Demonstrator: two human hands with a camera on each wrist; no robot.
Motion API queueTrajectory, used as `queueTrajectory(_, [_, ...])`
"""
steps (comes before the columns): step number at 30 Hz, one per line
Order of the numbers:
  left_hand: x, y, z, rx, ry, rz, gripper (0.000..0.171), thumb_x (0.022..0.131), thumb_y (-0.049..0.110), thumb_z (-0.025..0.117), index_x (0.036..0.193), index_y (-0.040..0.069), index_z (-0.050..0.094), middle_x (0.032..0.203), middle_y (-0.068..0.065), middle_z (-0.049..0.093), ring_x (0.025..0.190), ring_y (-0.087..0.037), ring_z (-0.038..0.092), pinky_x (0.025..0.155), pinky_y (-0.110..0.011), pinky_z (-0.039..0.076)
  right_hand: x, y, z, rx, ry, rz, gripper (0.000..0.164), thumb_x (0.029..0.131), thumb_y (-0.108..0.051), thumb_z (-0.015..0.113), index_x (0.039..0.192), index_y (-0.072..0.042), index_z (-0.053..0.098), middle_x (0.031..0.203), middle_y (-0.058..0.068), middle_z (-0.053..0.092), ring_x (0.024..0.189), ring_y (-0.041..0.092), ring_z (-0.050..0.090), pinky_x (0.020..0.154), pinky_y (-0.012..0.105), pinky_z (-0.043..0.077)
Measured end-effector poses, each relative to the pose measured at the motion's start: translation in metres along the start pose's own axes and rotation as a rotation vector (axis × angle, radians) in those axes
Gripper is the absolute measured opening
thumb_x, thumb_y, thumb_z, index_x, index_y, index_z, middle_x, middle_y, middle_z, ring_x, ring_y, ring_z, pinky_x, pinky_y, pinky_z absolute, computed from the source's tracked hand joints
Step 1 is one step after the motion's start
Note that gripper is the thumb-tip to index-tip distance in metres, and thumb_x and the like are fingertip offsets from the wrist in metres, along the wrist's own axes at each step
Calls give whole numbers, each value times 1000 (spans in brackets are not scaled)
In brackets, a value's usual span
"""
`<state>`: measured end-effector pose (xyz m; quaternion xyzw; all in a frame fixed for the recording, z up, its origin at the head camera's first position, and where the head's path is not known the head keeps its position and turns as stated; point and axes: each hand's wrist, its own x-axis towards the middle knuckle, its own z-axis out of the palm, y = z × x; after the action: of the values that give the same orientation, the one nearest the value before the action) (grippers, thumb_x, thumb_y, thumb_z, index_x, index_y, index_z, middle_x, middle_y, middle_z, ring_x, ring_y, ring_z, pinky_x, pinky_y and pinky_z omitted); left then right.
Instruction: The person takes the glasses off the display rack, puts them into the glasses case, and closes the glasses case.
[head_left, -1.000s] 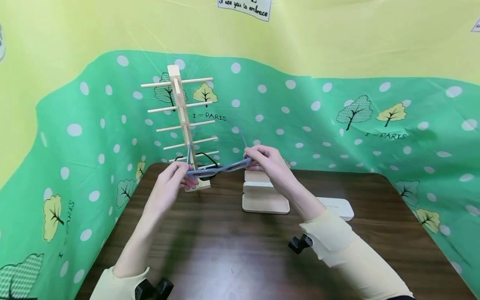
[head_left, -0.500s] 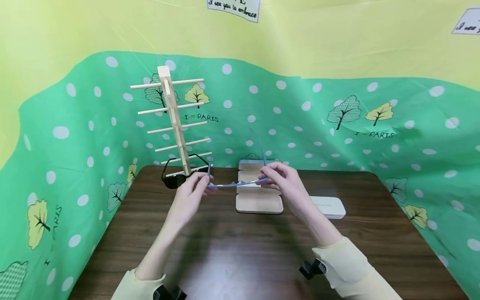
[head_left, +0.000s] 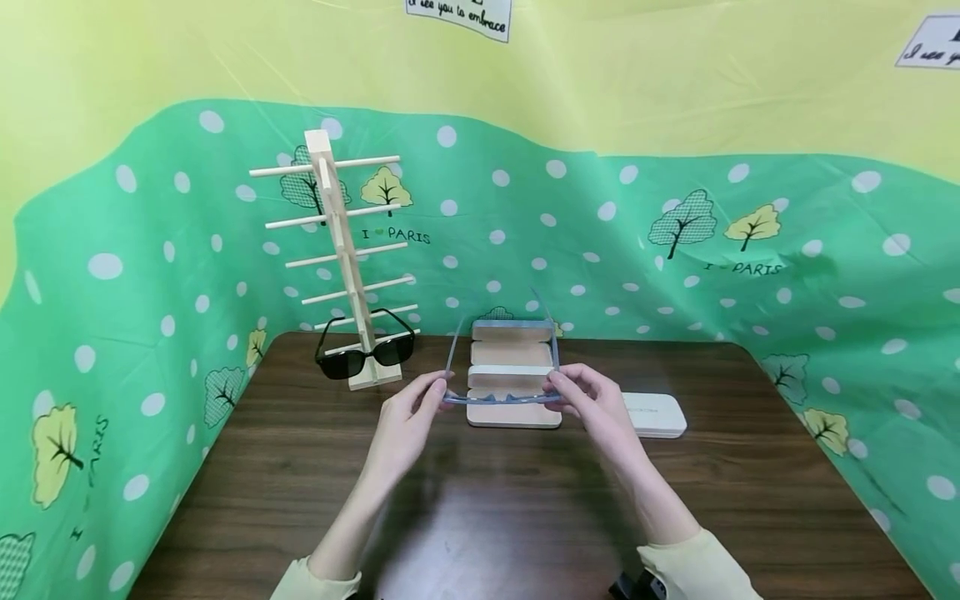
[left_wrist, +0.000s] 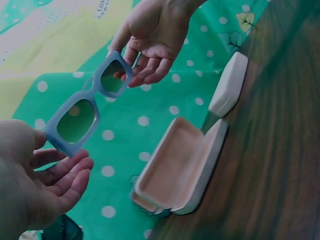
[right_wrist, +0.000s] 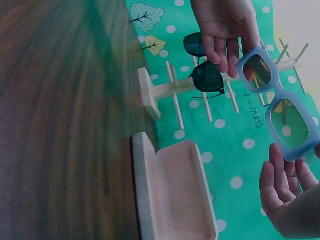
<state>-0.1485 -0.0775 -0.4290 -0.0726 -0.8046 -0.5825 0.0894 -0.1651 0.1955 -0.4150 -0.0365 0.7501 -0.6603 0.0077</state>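
Both hands hold up a pair of sunglasses [head_left: 498,400] with a pale blue frame and tinted lenses [left_wrist: 77,120], their temples unfolded and pointing away. My left hand [head_left: 405,421] pinches the left end of the frame between thumb and fingers. At the opposite end, my right hand [head_left: 600,412] pinches the other corner. Behind the frame, in the head view, stands an open glasses case [head_left: 513,416] with a white shell and beige lining. The right wrist view shows the blue frame [right_wrist: 280,95] level between the two hands, above the open case [right_wrist: 182,187].
Black sunglasses [head_left: 345,364] hang low on a wooden rack [head_left: 337,217] with several rods, at the back left. Another open case [head_left: 510,331] stands behind the first. A closed white case [head_left: 656,414] lies right of them on the dark wooden table [head_left: 495,517].
The blue sunglasses have moved right and down, away from the rack, to in front of the open cases. Both hands keep hold; the black sunglasses now show fully on the rack.
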Motion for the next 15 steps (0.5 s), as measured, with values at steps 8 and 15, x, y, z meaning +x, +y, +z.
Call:
queueTrajectory(8, [-8, -13, 13, -69, 9, 24, 36, 107, 29, 56, 140, 20, 64, 109, -7, 78, 98, -17, 76, 92, -24, 57, -10, 14, -2, 45, 43, 25, 37, 103, -29, 64, 117, 5, 61, 97, -5, 74, 89, 9, 72, 87, 25, 61])
queueTrajectory(15, [-11, -23, 19, -89, -69, 82, 50, 99, 23, 70, 147, 21, 58, 109, -7, 72, 96, -6, 66, 90, -21, 57, -16, 21, -7, 45, 65, 56, 38, 103, -31, 64, 118, 5, 61, 100, -3, 73, 89, 8, 70, 89, 27, 61])
